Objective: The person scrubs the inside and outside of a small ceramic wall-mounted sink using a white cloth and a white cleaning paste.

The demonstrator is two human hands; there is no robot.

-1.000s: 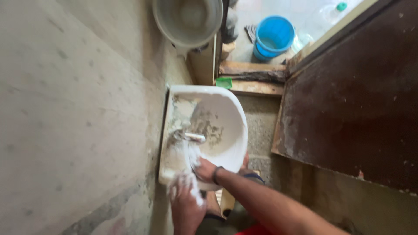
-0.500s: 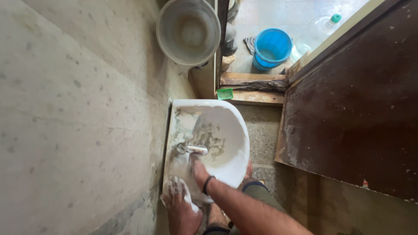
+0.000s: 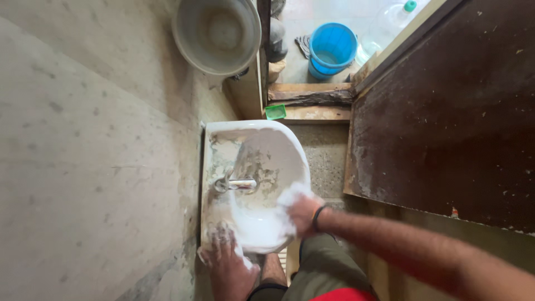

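1. Concrete wall (image 3: 83, 156) filled the left side of the view.
2. The left hand (image 3: 225, 262), open and foam-covered, lay flat on the near left corner of the white washbasin (image 3: 262, 139).
3. A chrome tap (image 3: 237, 183) stood at the basin's wall side.
4. The right hand (image 3: 304, 214) pressed what looked like a soapy white cloth (image 3: 290, 198) against the basin's right rim, fingers curled around it.
5. A blue bucket (image 3: 332, 49) stood well beyond.
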